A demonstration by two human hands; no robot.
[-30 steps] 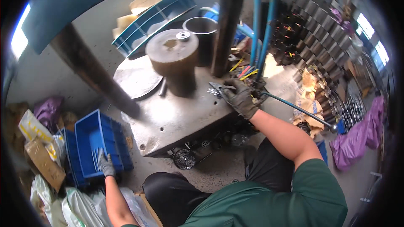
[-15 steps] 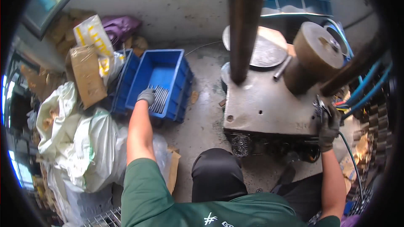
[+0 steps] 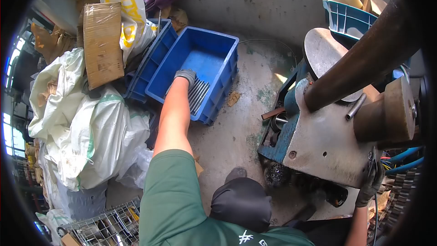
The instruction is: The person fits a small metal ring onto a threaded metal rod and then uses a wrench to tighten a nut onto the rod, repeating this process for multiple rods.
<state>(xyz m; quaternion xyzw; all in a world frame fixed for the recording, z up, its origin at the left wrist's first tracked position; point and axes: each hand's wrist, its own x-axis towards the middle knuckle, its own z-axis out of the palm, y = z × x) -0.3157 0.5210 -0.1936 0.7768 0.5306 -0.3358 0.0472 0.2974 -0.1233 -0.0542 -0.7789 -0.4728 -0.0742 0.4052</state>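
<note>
My left hand (image 3: pixel 185 75), in a grey glove, reaches into a blue plastic bin (image 3: pixel 226 51) and touches a row of thin metal rods (image 3: pixel 199 94) lying side by side on its floor. Its fingers are mostly hidden by the back of the glove. At the right edge of the metal machine table (image 3: pixel 325 130), my right hand (image 3: pixel 371 184), in a dark glove, is closed around something slim and dark that I cannot make out. A dark hose (image 3: pixel 376 218) hangs down beside that hand.
A thick steel bar (image 3: pixel 359 54) slants over the table, near a heavy round block (image 3: pixel 387 111) and a short tube (image 3: pixel 356 106). White sacks (image 3: pixel 95 136), a cardboard box (image 3: pixel 104 45) and a wire basket (image 3: pixel 104 225) crowd the left. Blue hoses (image 3: pixel 404 159) run at right.
My view has turned left, so the bin and machine table appear farther right. My left hand remains among the rods in the bin, and my right hand remains at the table's edge.
</note>
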